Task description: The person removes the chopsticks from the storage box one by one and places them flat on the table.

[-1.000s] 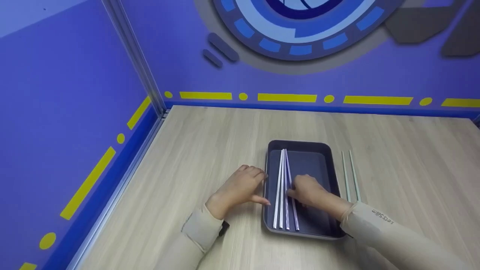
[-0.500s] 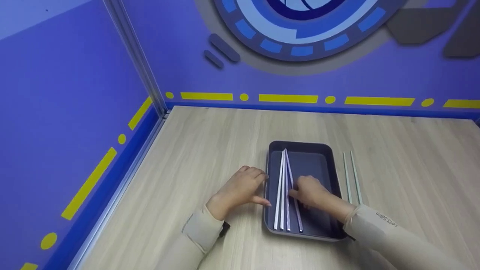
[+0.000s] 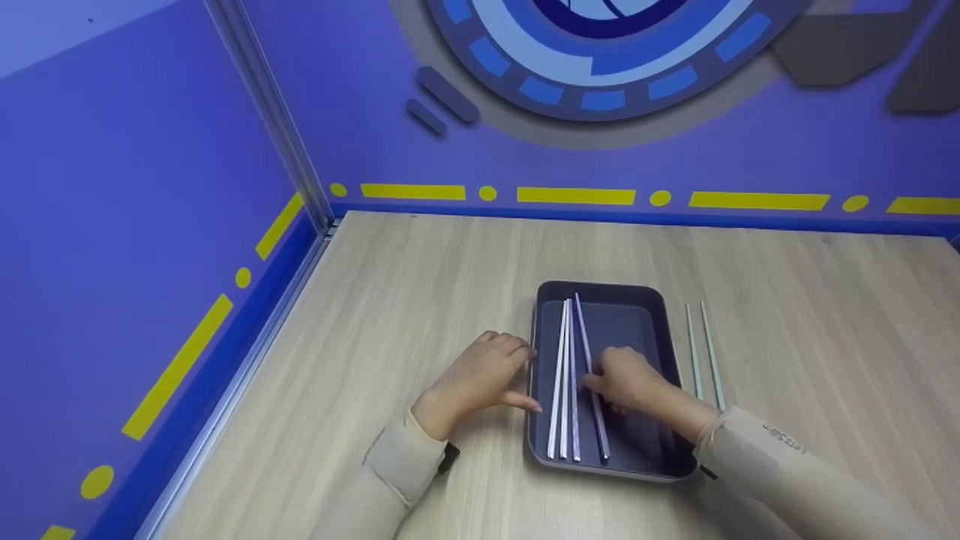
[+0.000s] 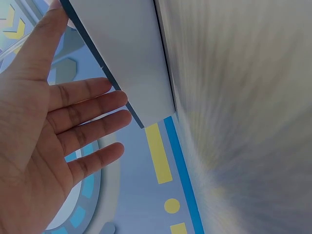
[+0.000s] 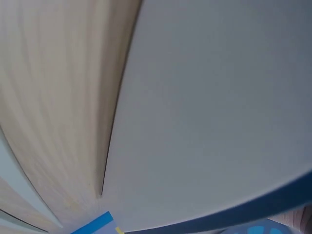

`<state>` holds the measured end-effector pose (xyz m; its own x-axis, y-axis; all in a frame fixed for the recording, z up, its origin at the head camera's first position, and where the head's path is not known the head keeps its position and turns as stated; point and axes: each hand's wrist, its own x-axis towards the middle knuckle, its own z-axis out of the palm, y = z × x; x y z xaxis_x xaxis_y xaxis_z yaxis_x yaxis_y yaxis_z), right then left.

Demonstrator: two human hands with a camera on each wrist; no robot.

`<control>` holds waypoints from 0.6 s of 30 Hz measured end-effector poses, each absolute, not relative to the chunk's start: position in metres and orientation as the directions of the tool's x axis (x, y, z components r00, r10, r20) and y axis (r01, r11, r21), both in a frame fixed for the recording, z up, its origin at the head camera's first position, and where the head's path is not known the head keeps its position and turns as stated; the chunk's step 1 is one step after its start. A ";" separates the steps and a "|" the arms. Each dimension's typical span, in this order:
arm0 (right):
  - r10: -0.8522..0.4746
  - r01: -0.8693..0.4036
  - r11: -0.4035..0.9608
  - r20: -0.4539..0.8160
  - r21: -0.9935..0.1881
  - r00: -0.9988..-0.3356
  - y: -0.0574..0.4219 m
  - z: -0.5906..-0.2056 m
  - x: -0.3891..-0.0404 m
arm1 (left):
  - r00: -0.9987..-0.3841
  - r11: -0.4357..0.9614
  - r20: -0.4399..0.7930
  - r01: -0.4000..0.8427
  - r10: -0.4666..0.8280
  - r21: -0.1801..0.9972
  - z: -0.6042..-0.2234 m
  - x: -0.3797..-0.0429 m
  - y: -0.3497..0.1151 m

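Observation:
A dark rectangular tray [image 3: 634, 326] lies on the wooden table, its outer side wall [image 4: 126, 58] large in the left wrist view. Several long slim chopsticks [image 3: 557, 382] lie lengthwise in its left half, white and light purple, with far ends close together. My right hand [image 3: 624, 379] reaches into the tray and pinches one purple chopstick [image 3: 601, 427] near its middle, apart from the others. In the right wrist view the tray wall [image 5: 204, 117] hides most of that hand. My left hand [image 3: 484, 371] rests at the tray's left rim, fingers extended and thumb spread.
Two pale green chopsticks [image 3: 709, 352] lie on the table [image 3: 420, 285] just right of the tray, partly under the right forearm. A blue wall [image 3: 562, 169] with yellow marks closes off the back, and another panel [image 3: 97, 247] stands at the left.
My right hand has moved slightly right with the purple chopstick, widening the gap from the other chopsticks; its far end has come away from theirs. My left hand has stayed in place.

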<state>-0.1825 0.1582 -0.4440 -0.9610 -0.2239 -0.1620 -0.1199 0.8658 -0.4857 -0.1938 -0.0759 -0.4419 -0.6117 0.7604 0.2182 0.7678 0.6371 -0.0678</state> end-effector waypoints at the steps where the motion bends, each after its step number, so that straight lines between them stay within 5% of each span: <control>1: -0.224 -0.118 0.865 -0.165 -0.487 -0.960 0.159 -0.443 -0.183 | -0.613 0.638 0.216 0.767 0.760 -0.066 -0.442 -0.194 -0.076; 18: -0.227 -0.110 0.839 -0.158 -0.533 -0.961 0.175 -0.428 -0.187 | -0.616 0.642 0.224 0.763 0.756 -0.068 -0.442 -0.194 -0.076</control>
<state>-0.1865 0.1747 -0.4280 -0.9610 -0.2270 -0.1580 -0.1105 0.8388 -0.5332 -0.1936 -0.0757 -0.4421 -0.6157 0.7555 0.2238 0.7634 0.6423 -0.0679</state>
